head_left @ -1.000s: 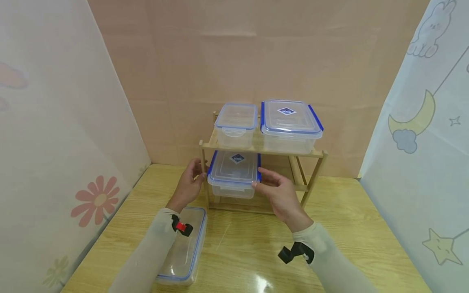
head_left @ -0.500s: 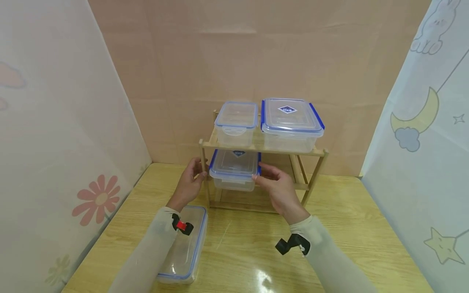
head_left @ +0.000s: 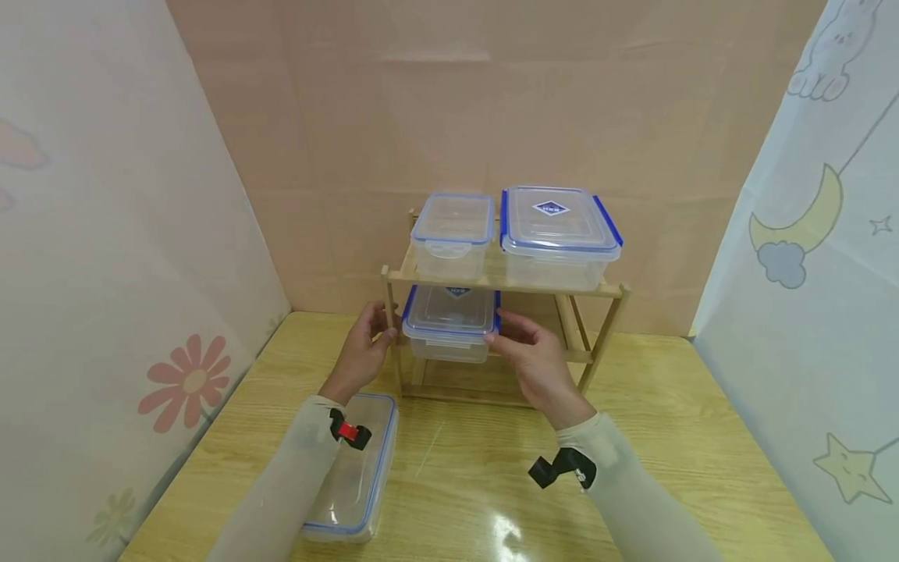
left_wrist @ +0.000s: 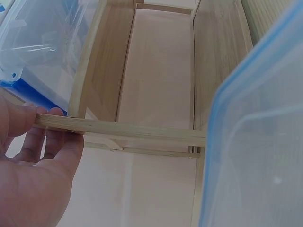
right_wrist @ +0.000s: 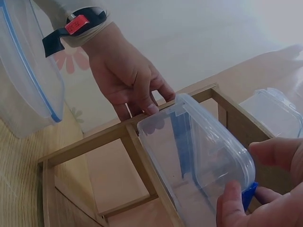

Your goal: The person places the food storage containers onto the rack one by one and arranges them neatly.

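Yellow wood-grain surface [head_left: 463, 468] carries a pale wooden tiered rack [head_left: 495, 273]. Beneath its top tier, at left, I find a clear rectangular plastic container with blue side clips [head_left: 449, 318]. My right hand [head_left: 539, 363] pinches its right edge; my left hand [head_left: 361, 347] grips the rack's left front upright.

The wooden table [head_left: 449, 468] holds a flat lidded box [head_left: 357, 464] and a rack [head_left: 605, 336] topped by two containers [head_left: 558, 228].

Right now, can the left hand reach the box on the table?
Likely yes: the table box lies below the left forearm, nothing else over it; the left hand must first release the rack post.
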A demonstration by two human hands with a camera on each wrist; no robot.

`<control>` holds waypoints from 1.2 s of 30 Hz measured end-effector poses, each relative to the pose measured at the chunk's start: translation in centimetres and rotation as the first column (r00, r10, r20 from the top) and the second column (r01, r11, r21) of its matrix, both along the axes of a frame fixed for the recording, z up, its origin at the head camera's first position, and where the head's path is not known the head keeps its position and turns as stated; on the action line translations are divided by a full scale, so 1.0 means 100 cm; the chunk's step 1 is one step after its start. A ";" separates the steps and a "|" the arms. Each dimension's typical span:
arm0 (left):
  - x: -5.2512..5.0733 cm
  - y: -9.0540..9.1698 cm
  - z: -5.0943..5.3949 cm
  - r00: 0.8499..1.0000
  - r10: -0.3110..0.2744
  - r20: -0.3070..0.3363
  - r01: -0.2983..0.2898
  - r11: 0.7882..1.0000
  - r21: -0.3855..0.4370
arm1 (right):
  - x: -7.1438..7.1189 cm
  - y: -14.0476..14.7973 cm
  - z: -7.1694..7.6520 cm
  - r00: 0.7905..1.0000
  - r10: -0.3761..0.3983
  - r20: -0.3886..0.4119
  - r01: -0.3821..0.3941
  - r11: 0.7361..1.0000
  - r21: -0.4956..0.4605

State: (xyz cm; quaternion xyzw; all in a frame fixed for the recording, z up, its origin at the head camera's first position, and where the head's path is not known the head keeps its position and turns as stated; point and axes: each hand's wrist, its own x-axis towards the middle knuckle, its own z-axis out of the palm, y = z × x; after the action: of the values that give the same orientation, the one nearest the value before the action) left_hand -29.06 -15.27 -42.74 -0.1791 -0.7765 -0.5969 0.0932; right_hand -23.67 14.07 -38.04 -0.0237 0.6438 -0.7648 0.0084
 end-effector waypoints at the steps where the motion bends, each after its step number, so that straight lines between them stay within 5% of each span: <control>1: 0.000 0.000 0.000 1.000 -0.002 0.000 0.002 1.000 0.003 | 0.001 0.001 0.000 1.000 0.007 -0.004 -0.007 1.000 -0.004; 20: 0.000 0.000 0.001 1.000 0.003 -0.007 -0.004 1.000 -0.029 | 0.043 0.003 -0.009 0.998 0.069 -0.015 -0.069 0.997 -0.031; 36: 0.002 0.000 0.003 1.000 0.007 -0.004 -0.007 0.999 -0.035 | 0.063 -0.027 -0.053 0.983 0.185 0.018 -0.185 0.983 -0.015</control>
State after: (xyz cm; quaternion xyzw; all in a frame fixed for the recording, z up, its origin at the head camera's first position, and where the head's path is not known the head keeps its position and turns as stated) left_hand -28.88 -15.23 -42.49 -0.1789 -0.7874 -0.5824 0.0935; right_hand -17.40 11.40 -43.29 -0.0761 0.6335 -0.7652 0.0855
